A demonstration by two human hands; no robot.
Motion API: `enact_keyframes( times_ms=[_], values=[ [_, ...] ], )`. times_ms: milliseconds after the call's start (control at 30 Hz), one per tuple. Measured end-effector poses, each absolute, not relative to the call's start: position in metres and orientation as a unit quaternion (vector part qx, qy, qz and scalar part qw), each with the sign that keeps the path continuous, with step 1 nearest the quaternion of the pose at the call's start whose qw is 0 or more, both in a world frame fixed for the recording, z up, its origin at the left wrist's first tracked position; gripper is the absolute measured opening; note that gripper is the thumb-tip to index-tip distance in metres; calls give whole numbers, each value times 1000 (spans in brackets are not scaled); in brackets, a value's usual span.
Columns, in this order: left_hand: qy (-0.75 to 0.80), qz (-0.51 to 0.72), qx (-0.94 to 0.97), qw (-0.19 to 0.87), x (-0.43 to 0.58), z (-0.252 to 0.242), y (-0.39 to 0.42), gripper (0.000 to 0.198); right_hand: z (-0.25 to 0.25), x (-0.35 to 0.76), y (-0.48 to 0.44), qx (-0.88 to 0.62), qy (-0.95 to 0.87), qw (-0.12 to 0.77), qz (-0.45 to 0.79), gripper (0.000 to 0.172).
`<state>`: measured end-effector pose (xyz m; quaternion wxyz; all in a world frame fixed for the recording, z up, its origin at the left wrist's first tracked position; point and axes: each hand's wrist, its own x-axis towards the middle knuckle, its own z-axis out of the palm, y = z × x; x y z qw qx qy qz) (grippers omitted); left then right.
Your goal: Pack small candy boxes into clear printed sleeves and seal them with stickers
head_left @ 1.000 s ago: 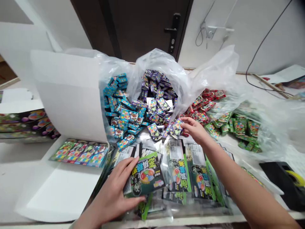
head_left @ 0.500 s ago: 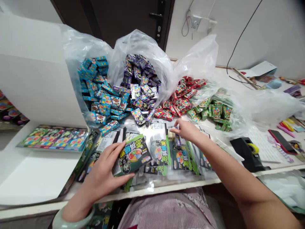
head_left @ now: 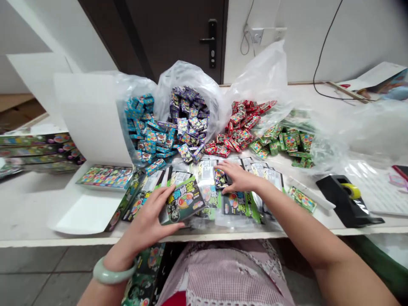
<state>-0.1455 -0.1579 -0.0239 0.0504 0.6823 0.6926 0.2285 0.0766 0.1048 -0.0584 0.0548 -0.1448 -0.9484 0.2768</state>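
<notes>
Left hand (head_left: 149, 216) clamped on a black packet (head_left: 186, 200), right hand (head_left: 240, 177) gripping a small dark box (head_left: 220, 178); open carton (head_left: 92, 112) at left, tape dispenser (head_left: 334, 197) right, plastic bags (head_left: 219, 111) crowding the far side!

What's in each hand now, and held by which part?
Left hand: a large black packet, held at its left end, thumb along the lower edge. Right hand: small pack between thumb and fingers; gripped or only touched, unclear.
</notes>
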Motion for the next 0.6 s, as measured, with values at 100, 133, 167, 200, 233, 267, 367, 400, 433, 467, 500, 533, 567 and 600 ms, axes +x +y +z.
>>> enact_keyframes(
  times_ms=[100,133,167,200,233,267,367,400,433,467,500,533,567,600],
  values=[
    [698,213,681,52,-146,-25,-161,90,-49,75,99,-137,-947,96,274,73],
    [702,209,679,52,-147,-26,-162,91,-44,78,96,-137,-943,124,275,71],
    [705,206,677,51,-147,-28,-163,91,-37,82,92,-138,-939,154,276,70],
    [707,204,675,51,-148,-30,-164,93,-30,87,88,-136,-935,182,274,71],
    [707,202,676,51,-148,-31,-164,94,-22,91,83,-130,-933,202,268,72],
    [705,204,677,52,-148,-32,-163,94,-14,94,77,-119,-935,212,257,73],
    [694,219,684,55,-147,-32,-156,97,8,96,59,-73,-959,183,204,74],
    [689,225,686,56,-147,-31,-153,97,13,94,54,-62,-968,162,181,74],
    [685,231,689,55,-147,-30,-151,97,17,92,49,-54,-975,142,159,73],
    [680,234,693,55,-147,-30,-150,98,20,89,45,-48,-981,122,140,71],
    [675,237,697,54,-148,-29,-149,98,23,86,41,-41,-986,103,125,70],
    [668,239,702,53,-149,-29,-149,98,24,84,39,-31,-989,85,115,68],
    [662,240,708,52,-150,-29,-150,99,26,82,37,-18,-991,69,112,66],
    [656,241,713,54,-150,-29,-151,99,27,80,36,-5,-992,59,115,65]
  ],
)
